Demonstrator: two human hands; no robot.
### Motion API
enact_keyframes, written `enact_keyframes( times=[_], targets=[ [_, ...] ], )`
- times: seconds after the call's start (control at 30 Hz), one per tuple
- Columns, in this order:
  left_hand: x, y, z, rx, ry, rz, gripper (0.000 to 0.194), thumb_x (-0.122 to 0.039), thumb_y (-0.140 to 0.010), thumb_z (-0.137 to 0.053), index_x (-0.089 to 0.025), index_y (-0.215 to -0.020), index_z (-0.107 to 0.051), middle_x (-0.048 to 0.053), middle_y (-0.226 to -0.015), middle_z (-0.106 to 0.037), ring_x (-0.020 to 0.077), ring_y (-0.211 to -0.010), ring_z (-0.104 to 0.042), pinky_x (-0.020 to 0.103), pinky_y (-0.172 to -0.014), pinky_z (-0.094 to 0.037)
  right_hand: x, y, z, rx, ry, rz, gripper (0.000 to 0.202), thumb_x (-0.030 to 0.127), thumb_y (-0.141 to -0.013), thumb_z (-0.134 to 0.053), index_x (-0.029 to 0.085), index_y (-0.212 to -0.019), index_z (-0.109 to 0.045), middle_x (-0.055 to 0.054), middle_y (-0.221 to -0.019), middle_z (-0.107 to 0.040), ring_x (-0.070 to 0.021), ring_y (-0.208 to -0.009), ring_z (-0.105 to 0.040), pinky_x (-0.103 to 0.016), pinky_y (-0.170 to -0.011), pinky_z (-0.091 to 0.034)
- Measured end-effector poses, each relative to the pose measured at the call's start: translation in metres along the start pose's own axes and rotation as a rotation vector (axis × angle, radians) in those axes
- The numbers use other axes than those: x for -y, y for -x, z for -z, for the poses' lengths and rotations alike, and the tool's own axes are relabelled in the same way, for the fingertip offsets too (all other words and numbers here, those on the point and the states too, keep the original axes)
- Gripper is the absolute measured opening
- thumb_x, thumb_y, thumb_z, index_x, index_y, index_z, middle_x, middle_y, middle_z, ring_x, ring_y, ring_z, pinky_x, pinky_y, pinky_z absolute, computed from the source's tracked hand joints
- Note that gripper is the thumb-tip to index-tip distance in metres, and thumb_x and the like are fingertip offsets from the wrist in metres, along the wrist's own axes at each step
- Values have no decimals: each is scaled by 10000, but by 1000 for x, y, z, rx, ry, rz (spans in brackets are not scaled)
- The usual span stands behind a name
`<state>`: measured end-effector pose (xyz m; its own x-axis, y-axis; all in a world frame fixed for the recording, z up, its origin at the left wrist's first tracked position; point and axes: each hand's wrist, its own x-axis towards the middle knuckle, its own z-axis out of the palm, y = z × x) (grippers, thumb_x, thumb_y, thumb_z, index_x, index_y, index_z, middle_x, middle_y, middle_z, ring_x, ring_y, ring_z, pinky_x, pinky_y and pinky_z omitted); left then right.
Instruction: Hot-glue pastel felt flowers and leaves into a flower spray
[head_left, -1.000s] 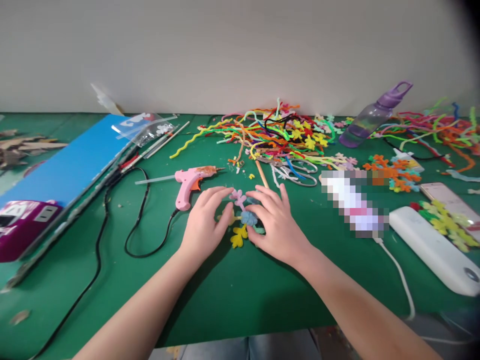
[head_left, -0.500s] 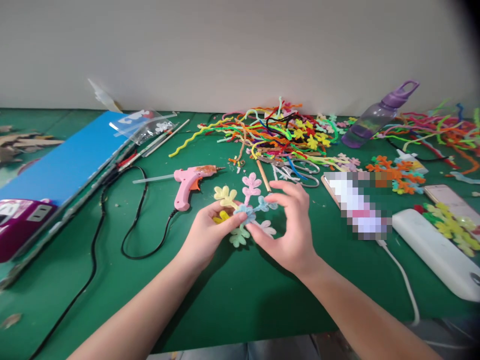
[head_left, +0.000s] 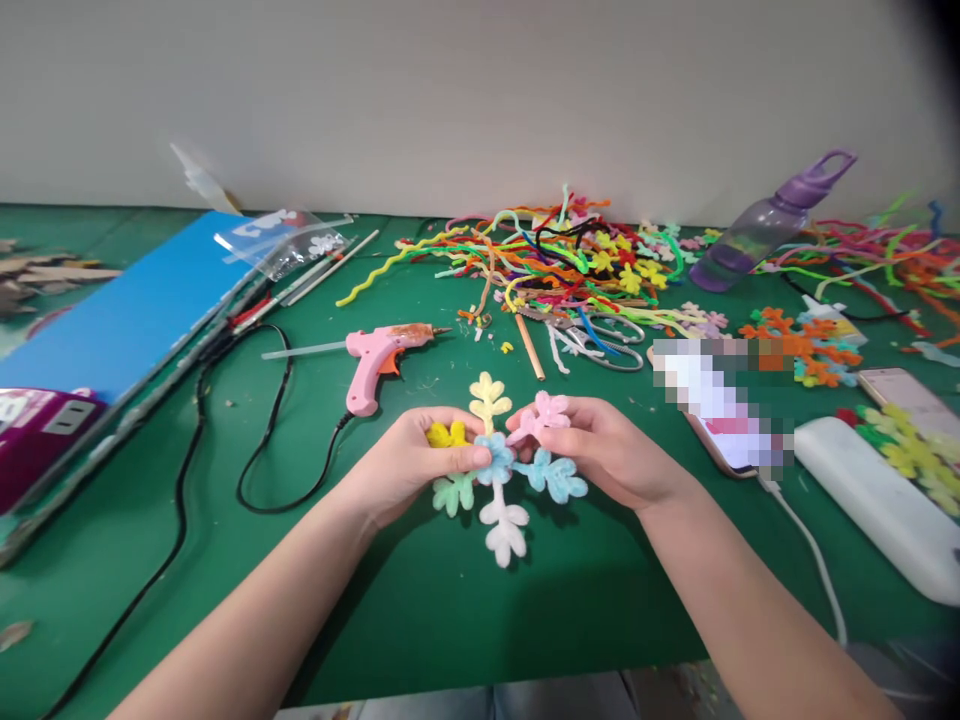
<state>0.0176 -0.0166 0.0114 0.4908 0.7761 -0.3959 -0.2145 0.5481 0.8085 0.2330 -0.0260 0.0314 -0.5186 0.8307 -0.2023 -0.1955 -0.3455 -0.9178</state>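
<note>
Between my hands is a pipe-cleaner snowflake [head_left: 504, 528] with a blue flower at its centre and leafy arms in pale yellow, yellow, mint, white, blue and pink. My left hand [head_left: 409, 462] pinches it at the centre, thumb on the blue flower, beside the yellow and mint arms. The pink arm is gripped by my right hand [head_left: 611, 450], thumb in front and fingers behind. A pink glue gun [head_left: 375, 365] lies beyond my left hand, its nozzle pointing right. Scissors [head_left: 600, 340] and a tan stick [head_left: 529, 348] rest past the snowflake.
A heap of colourful pipe cleaners [head_left: 540, 255] lies at the back beside a purple water bottle [head_left: 757, 230]. On the right are a lit phone [head_left: 716, 400] on a cable and a white power bank [head_left: 874, 500]. A black cord [head_left: 191, 470] crosses the left, near a blue board [head_left: 142, 300].
The snowflake has turned clockwise, its pink arm swinging from the top to the right. My right hand has closed from spread fingers onto the pink arm; my left still pinches the centre.
</note>
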Motion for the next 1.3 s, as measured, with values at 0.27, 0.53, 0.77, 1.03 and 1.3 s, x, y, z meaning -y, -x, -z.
enact_keyframes(
  times=[0.27, 0.53, 0.77, 1.03, 1.3],
  targets=[
    [1, -4, 5, 149, 194, -20, 244, -258, -591, -848, -146, -740, -690, -10, -645, -692, 83, -557, -621, 160, -557, -484, -8, -7, 5, 95, -173, 91, 213, 343, -783, -648, 218, -947, -698, -45, -946, -661, -197, -912, -622, -410, -904, -463],
    [2, -6, 4, 155, 150, 17, 225, -251, -637, -821, -119, -771, -699, 19, -661, -698, 84, -583, -629, 150, -571, -487, -26, -23, -1, -101, -53, 155, 137, 265, -693, -763, 194, -683, -646, -11, -793, -615, -134, -763, -600, -301, -730, -521],
    [1, -6, 1, 85, 122, 41, 228, -236, -610, -833, -121, -728, -675, 13, -643, -690, 85, -558, -622, 157, -545, -469, -28, -23, 0, -78, 11, 119, 153, 281, -664, -781, 195, -673, -656, -14, -767, -603, -149, -732, -591, -341, -740, -520],
    [3, -6, -3, -36, 108, 3, 284, -243, -570, -855, -129, -722, -642, 0, -642, -680, 94, -569, -631, 165, -549, -473, -27, -26, -4, -86, 26, 128, 215, 250, -676, -761, 180, -611, -569, 28, -687, -508, -113, -697, -516, -286, -704, -469],
    [3, -5, -5, -18, 76, 34, 306, -212, -557, -856, -115, -774, -663, 27, -681, -698, 95, -590, -628, 166, -574, -479, -25, -25, -4, -64, 20, 106, 180, 284, -740, -708, 185, -719, -559, 26, -754, -564, -100, -699, -536, -265, -691, -463]
  ],
)
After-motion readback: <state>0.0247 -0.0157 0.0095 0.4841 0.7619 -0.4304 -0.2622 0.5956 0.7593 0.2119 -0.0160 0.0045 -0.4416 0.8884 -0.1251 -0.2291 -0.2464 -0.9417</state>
